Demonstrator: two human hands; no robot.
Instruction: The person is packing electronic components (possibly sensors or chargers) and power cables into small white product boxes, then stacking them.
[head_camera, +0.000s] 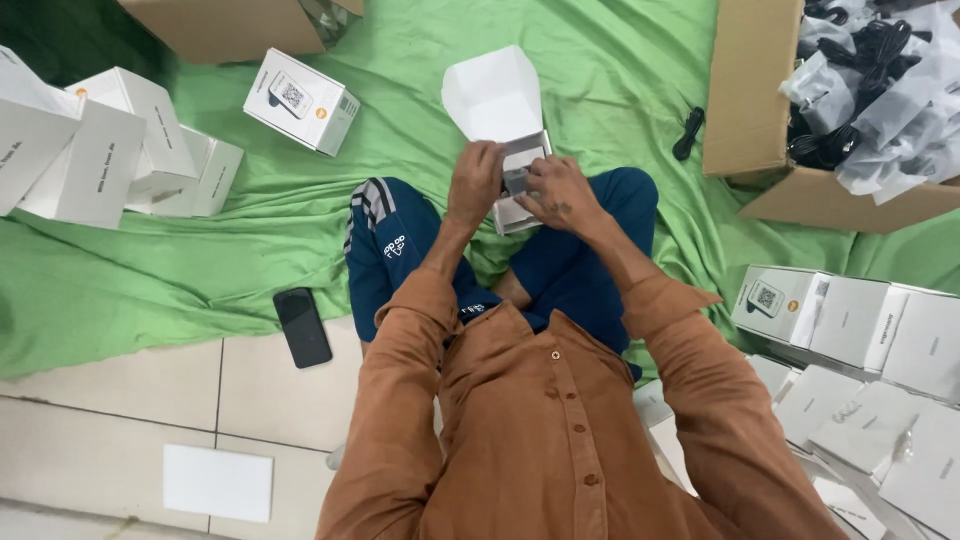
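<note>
Closest in, above the crossed legs, the left hand (474, 180) and the right hand (556, 192) meet over a small open white box (518, 178), which sits between them: the left hand's fingers are curled down onto its upper left edge, the right hand's fingers are bent around its right side, and both hands have hold of it. The box's white lid flap (493, 95) stands open, tilted away from the person. Just left of the knee a black phone (302, 326) lies partly on the tiled floor (120, 400), with a blank white sheet (217, 483) nearer still. To the right, closed white boxes (860, 370) are stacked together; more white boxes (110, 145) sit at the far left. Everything rests on a crumpled green cloth (620, 70) (it covers most of the floor). Farther off, a black cable (688, 132) lies on the cloth beside a large cardboard carton (760, 110) filled with bagged black cables (870, 75).
</note>
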